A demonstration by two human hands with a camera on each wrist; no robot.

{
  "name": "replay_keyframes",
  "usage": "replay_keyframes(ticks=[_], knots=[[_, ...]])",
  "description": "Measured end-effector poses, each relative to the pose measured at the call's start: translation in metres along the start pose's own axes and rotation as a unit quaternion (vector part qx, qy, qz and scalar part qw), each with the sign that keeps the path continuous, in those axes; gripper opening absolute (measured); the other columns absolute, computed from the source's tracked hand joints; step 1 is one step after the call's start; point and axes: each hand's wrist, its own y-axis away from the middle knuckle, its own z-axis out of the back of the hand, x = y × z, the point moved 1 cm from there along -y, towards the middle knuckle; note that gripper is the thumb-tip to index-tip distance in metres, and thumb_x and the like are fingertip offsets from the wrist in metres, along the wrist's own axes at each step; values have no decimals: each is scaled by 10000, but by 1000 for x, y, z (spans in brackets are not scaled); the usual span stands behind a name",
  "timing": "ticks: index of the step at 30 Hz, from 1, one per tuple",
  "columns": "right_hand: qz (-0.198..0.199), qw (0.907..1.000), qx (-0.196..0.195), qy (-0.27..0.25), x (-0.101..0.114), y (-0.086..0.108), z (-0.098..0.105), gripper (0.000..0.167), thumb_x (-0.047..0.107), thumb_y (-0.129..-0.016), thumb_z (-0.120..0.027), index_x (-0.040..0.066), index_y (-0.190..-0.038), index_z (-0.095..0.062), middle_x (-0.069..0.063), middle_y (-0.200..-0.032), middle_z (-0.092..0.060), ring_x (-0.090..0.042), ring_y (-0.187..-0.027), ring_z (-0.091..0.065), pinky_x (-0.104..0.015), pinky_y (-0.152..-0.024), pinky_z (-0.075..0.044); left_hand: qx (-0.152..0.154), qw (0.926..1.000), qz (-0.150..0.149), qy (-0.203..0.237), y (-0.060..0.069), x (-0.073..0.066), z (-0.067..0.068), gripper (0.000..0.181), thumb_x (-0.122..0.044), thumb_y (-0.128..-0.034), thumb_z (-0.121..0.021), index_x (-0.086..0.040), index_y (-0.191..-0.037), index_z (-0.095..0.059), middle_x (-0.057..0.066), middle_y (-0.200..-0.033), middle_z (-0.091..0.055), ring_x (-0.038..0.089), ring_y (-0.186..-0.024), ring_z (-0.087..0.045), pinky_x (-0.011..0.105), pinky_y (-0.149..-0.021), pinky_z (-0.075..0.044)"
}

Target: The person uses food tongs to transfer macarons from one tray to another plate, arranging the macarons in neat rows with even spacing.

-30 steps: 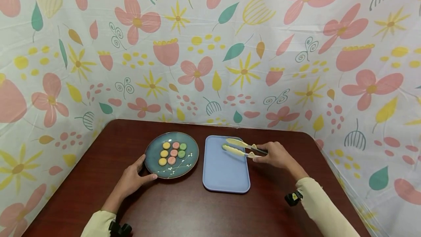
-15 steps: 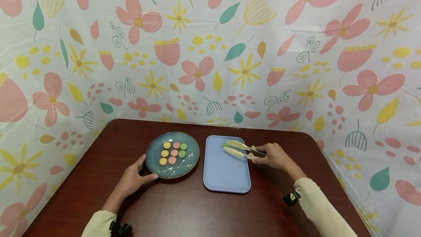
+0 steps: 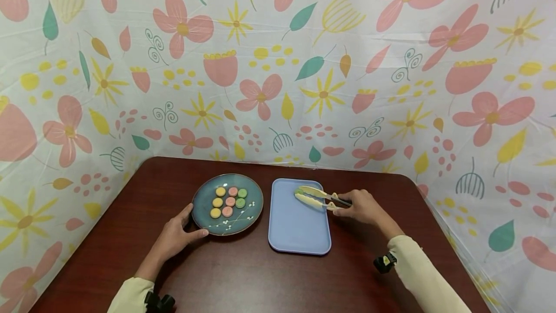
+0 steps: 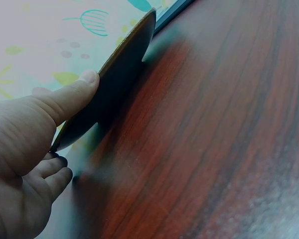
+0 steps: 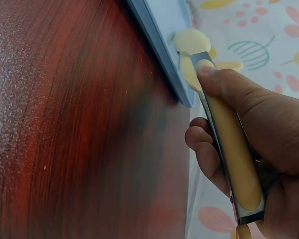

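My left hand (image 3: 173, 235) holds the rim of a round blue-green plate (image 3: 201, 221), thumb at the near edge and fingers at the left side. Yellow macarons (image 3: 217, 202), pink macarons (image 3: 230, 202) and two green macarons (image 3: 241, 198) lie in columns on that plate. In my right hand (image 3: 362, 205) are metal tongs (image 3: 319, 197) with cream tips; the thumb presses on the handle in the right wrist view. The tongs' arms stand apart over the back of a blue tray (image 3: 299, 231). Another green macaron (image 3: 298, 191) sits at their tips, partly hidden.
Plate and tray stand side by side on a dark red-brown wooden table (image 3: 243, 274), a narrow gap between them. A flower-patterned cloth (image 3: 278, 110) hangs behind the table and along both sides.
The tongs' tips and the green macaron have shifted very slightly within the tray's back part. My left hand and the plate look unchanged.
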Motion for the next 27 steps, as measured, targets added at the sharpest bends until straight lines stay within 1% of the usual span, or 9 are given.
replay_keyframes(ticks=[1, 5, 9, 11, 16, 22, 25, 27], knots=[[9, 10000, 2, 7, 0, 0, 0, 568, 362, -872, -825, 16, -1305, -700, 7, -910, -719, -130, -661, -506, -287, -580, -409, 0, 10000, 7, 13, 0, 0, 0, 1126, -453, -843, -836, 63, -1603, -184, 290, -1645, -210, 450, -1467, -323, 552, -1135, -388], [63, 10000, -25, 14, -1, 2, 3, 585, 380, -875, -819, 8, -1309, -694, -9, -942, -733, -132, -672, -509, -290, -580, -409, 10, 10000, -18, -16, 0, -1, 0, 1126, -456, -844, -834, 69, -1600, -186, 296, -1642, -212, 454, -1462, -329, 553, -1134, -391], [129, 9998, -152, 40, 0, 4, 8, 587, 380, -870, -825, 20, -1315, -694, -21, -964, -747, -128, -667, -507, -285, -582, -412, 5, 10000, -29, -11, 0, -2, 0, 1125, -455, -847, -831, 68, -1602, -180, 292, -1645, -207, 449, -1467, -324, 550, -1137, -389], [168, 9996, -228, 60, 3, 5, 12, 573, 368, -868, -829, 32, -1314, -698, -1, -935, -744, -123, -657, -503, -281, -578, -411, -8, 10000, -9, -2, 0, -2, 0, 1125, -454, -845, -834, 64, -1603, -183, 287, -1646, -209, 446, -1467, -323, 550, -1138, -386], [272, 9990, -345, 83, 11, 7, 22, 550, 334, -863, -840, 47, -1312, -704, 53, -829, -707, -124, -641, -501, -275, -564, -410, -15, 10000, 14, -38, 1, -3, 0, 1123, -455, -843, -835, 65, -1601, -191, 286, -1645, -215, 445, -1465, -329, 548, -1137, -389], [387, 9983, -419, 124, 24, 7, 31, 572, 379, -854, -843, 84, -1324, -704, 85, -848, -711, -123, -690, -515, -274, -591, -416, 5, 10000, -6, -71, 1, -3, 0, 1118, -449, -847, -833, 76, -1597, -191, 300, -1641, -213, 458, -1462, -328, 557, -1137, -387], [481, 9980, -389, 132, 34, 7, 34, 595, 412, -854, -835, 92, -1336, -697, 87, -797, -688, -115, -663, -508, -267, -579, -415, 6, 10000, 19, -74, 1, -3, 0, 1117, -454, -850, -829, 67, -1602, -187, 293, -1644, -211, 456, -1464, -327, 556, -1137, -387], [546, 9978, -362, 130, 41, 7, 35, 607, 425, -855, -830, 91, -1342, -691, 80, -799, -689, -106, -640, -501, -259, -567, -413, -5, 10000, 40, -67, 1, -2, -1, 1118, -453, -846, -833, 58, -1604, -189, 284, -1646, -216, 450, -1464, -330, 552, -1135, -388]])
